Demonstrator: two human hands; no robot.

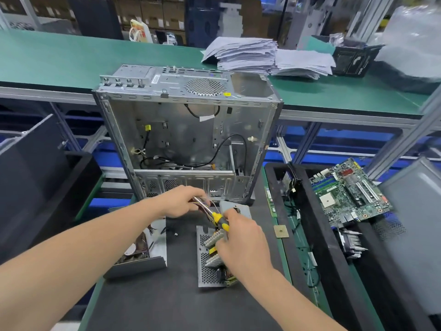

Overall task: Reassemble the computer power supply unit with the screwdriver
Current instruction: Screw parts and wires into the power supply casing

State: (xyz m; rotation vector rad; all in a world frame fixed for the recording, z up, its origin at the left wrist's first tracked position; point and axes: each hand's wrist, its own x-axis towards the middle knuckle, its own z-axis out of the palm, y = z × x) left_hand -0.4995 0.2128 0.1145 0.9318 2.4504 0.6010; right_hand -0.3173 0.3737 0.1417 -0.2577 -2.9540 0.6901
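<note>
Now: my left hand point(181, 202) clutches wire bundle point(204, 207), right hand point(241, 235) grips screwdriver point(220, 220); loose wires at power supply board's point(213, 258) 12 o'clock may snag the tip.

A wire bundle point(201, 203) is gripped by the left hand point(180, 202) and a yellow-handled screwdriver point(220, 220) is held by the right hand point(241, 238) above the open power supply unit point(205, 262). A computer case point(188, 137) is stood at the far edge of the black mat point(167, 303).

a dark bench mat point(167, 302) carries an open silver computer case point(186, 139), a perforated metal power-supply base point(202, 274) and a grey fan cover point(139, 265).
</note>
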